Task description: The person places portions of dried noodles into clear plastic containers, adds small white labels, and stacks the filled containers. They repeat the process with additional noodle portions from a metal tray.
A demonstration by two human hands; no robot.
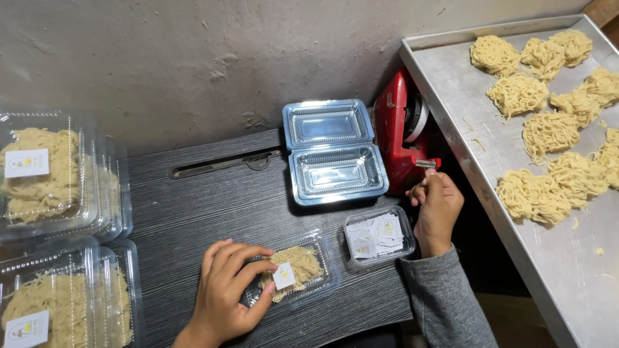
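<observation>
Dark wood-grain tabletop (pixel 213 206) against a rough grey wall (pixel 193 51); view straight down.

Nearest, at 6 o'clock: left hand (pixel 225 290), fingers spread, thumb and forefinger pressing a small white label (pixel 284 276) onto a closed clear clamshell of noodles (pixel 293 270). Not gripping, just pinning the box flat. Box probably light, the thin plastic flexing and slick; noodles inside soft and crumbly. Best taken by the stiffer rim at the long sides, not by the lid centre.

Just right, 5 o'clock: shallow clear tub of loose labels (pixel 379 235). Right hand (pixel 438 209), grey sleeve, loosely curled near the metal tip of a red dispenser (pixel 403 138); cannot tell whether it is pinching anything.

Centre, 12 o'clock: empty clear clamshell (pixel 332 151), lid open, lying flat.

At 9 o'clock: stacks of filled, labelled boxes (pixel 45 174).

Farthest, 2 to 3 o'clock: metal tray (pixel 464 129) carrying separate nests of dry noodles (pixel 548 132).
</observation>
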